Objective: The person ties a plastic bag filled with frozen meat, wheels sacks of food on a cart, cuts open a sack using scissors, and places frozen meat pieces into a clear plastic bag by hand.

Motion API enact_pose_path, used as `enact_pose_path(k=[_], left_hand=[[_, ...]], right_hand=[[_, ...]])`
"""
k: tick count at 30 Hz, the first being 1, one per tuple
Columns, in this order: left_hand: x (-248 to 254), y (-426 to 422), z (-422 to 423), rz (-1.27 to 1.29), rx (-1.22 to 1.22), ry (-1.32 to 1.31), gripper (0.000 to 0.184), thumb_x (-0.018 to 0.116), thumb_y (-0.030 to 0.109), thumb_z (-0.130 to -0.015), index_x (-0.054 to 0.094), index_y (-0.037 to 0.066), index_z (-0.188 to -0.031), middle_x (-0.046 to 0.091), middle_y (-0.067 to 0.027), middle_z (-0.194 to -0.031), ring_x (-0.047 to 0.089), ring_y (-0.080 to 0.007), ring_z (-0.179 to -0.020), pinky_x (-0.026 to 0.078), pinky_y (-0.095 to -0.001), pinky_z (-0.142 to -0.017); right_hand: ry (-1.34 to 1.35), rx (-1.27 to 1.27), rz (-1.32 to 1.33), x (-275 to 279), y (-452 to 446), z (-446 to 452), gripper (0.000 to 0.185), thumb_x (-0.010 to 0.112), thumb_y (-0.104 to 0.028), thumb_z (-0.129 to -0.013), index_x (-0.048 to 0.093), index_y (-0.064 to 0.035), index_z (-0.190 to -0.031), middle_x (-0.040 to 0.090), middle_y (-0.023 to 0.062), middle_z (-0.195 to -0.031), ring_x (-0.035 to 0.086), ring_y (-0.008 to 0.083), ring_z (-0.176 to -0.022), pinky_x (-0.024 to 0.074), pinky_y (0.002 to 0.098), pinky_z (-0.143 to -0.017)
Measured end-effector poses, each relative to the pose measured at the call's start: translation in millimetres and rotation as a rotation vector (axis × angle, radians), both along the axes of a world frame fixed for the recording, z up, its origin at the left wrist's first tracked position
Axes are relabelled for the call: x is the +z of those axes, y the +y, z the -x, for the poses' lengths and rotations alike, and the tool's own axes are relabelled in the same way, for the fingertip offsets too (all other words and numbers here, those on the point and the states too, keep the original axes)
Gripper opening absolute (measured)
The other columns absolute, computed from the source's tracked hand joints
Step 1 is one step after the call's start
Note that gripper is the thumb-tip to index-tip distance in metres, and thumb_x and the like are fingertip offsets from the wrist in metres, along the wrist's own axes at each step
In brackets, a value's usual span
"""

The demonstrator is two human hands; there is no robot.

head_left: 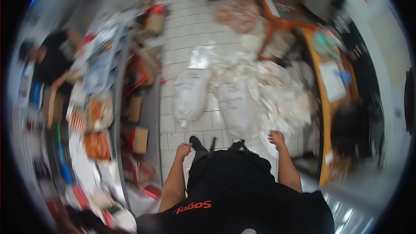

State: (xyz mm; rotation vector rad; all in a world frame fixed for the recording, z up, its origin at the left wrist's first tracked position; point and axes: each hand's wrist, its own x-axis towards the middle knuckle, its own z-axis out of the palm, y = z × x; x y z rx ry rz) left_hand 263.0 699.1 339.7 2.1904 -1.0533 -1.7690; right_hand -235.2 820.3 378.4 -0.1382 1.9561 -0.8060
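My left hand (183,150) hangs low at my side, its fingers loosely curled in, and I see nothing in it. On the other side, my right hand (276,138) is also curled closed. A white piece of plastic or paper (269,145) shows just behind that hand; whether they touch is unclear. On the tiled floor ahead lie two stuffed white sacks with dark handwriting, a left sack (190,95) and a right sack (236,108). Beside the right one spreads a heap of crumpled white plastic (286,97). Both hands are apart from the sacks.
Along my left runs a metal counter (120,117) with food trays (98,145) on it and boxes on shelves beneath. Another person (54,58) stands beyond it. To my right is an orange-edged table (323,121). A pinkish heap (240,11) lies farther up the aisle.
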Motion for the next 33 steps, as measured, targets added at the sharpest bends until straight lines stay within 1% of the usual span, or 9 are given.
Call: enact_pose_path(k=[6,8,9,14,15,17,24,31,33], left_hand=[[24.7,63.9,44.8,0.272,0.682,0.07,0.033,0.067,0.033,-0.081,0.065,0.004,-0.095,0.066,-0.0069,-0.08,0.063,-0.0139,-0.067,0.05,-0.0272,-0.06],[27.2,100.4,69.9,0.278,0.609,0.019,0.034,0.067,0.034,-0.08,0.066,0.004,-0.095,0.067,-0.0091,-0.079,0.064,-0.018,-0.068,0.051,-0.0313,-0.064],[18.5,123.3,78.1,0.293,0.623,-0.042,0.034,0.067,0.035,-0.079,0.067,0.004,-0.093,0.068,-0.0109,-0.078,0.065,-0.0205,-0.069,0.051,-0.0335,-0.066],[-51.7,278.6,117.1,0.148,0.982,-0.25,0.043,0.06,0.039,-0.077,0.068,-0.003,-0.07,0.066,-0.018,-0.067,0.066,-0.0301,-0.063,0.052,-0.0405,-0.068],[-80.9,311.4,124.8,0.013,0.843,-0.366,0.043,0.06,0.037,-0.077,0.067,-0.004,-0.07,0.066,-0.0174,-0.067,0.066,-0.0287,-0.062,0.054,-0.0397,-0.067],[-53.3,349.8,150.4,-0.218,1.084,-0.218,0.043,0.059,0.037,-0.078,0.067,-0.004,-0.07,0.067,-0.0158,-0.067,0.066,-0.0266,-0.06,0.055,-0.0375,-0.062],[-64.5,401.3,215.0,-0.193,1.307,-0.135,0.044,0.057,0.038,-0.082,0.067,-0.004,-0.071,0.067,-0.0144,-0.065,0.064,-0.0237,-0.054,0.054,-0.0377,-0.053],[-128.3,391.1,232.9,0.009,1.217,-0.108,0.039,0.072,0.034,-0.066,0.071,0.001,-0.087,0.068,-0.0204,-0.095,0.066,-0.033,-0.093,0.049,-0.0419,-0.079],[-98.1,395.6,217.3,-0.13,1.014,-0.176,0.041,0.071,0.036,-0.069,0.071,0.0,-0.088,0.068,-0.0211,-0.094,0.067,-0.0301,-0.088,0.051,-0.0396,-0.075]], right_hand=[[-0.015,0.58,-0.083,-83.5,-48.1,104.7,0.027,0.054,-0.026,-0.09,0.061,-0.0007,-0.098,0.063,0.0121,-0.079,0.062,0.024,-0.065,0.0517,0.0338,-0.056],[-0.588,0.869,-0.221,-164.8,-80.7,176.4,0.022,0.054,-0.022,-0.088,0.062,-0.0094,-0.105,0.064,0.0101,-0.081,0.061,0.0241,-0.065,0.0518,0.036,-0.059],[-0.126,0.969,-0.386,-96.0,-86.5,115.7,0.02,0.05,-0.023,-0.09,0.056,-0.0121,-0.105,0.058,0.0075,-0.079,0.061,0.0223,-0.072,0.0508,0.0369,-0.06],[-0.098,1.187,-0.269,-89.3,-164.6,33.6,0.032,0.054,-0.022,-0.088,0.053,-0.0007,-0.112,0.063,0.0171,-0.097,0.064,0.026,-0.078,0.0529,0.0373,-0.064],[-0.114,1.241,-0.218,-71.1,-171.4,7.4,0.035,0.055,-0.022,-0.088,0.053,0.0015,-0.113,0.064,0.0189,-0.1,0.065,0.0265,-0.079,0.0533,0.0368,-0.065],[-0.05,1.349,-0.1,-20.3,-182.5,-52.8,0.032,0.057,-0.022,-0.087,0.056,0.0019,-0.108,0.064,0.0178,-0.098,0.065,0.0253,-0.078,0.0535,0.0356,-0.064],[-0.053,1.627,0.012,-5.1,-198.4,-148.0,0.028,0.059,-0.023,-0.088,0.059,0.0002,-0.103,0.065,0.0119,-0.09,0.064,0.0202,-0.073,0.0526,0.0313,-0.06],[-0.049,1.749,-0.111,-21.9,-145.6,-139.4,0.031,0.058,-0.025,-0.088,0.06,0.0016,-0.103,0.066,0.0139,-0.091,0.065,0.0216,-0.074,0.0537,0.0332,-0.059],[0.194,2.647,0.537,-65.1,-155.5,-103.5,0.028,0.057,-0.023,-0.087,0.06,0.0009,-0.101,0.066,0.0146,-0.087,0.064,0.0219,-0.071,0.0531,0.0334,-0.059]])
